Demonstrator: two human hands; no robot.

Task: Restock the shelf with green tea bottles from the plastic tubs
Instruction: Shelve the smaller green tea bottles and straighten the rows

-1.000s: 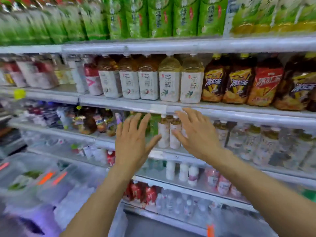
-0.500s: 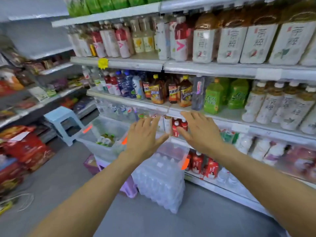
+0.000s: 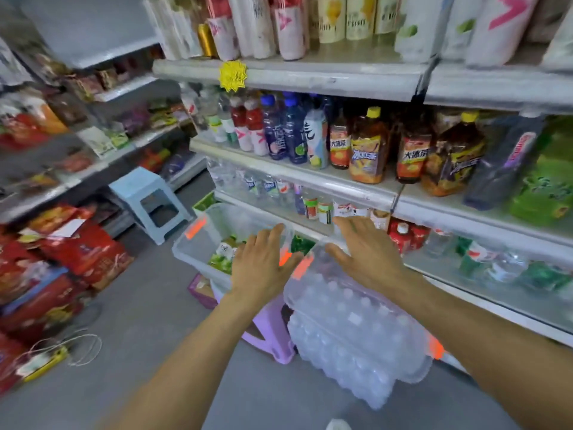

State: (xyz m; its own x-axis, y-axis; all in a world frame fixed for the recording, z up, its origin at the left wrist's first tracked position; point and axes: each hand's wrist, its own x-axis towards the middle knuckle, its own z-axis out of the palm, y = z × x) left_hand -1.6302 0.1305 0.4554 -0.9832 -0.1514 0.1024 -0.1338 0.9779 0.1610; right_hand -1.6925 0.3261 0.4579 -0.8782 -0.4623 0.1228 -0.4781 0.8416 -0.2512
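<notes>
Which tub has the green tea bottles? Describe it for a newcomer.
Start at the drinks shelf on the right; at its foot stands a purple stool. The clear tub on it, beneath the left hand, is the one. Unlike the tub beside it, atop a water pack, it sits leftmost with green-labelled bottles visible.

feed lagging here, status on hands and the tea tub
Left hand open, right hand open, both empty. Green tea bottles in clear tub. No lid on it.

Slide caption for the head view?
Open left hand and right hand hover above two clear plastic tubs, the left one holding green tea bottles, beside the drinks shelf.
</notes>
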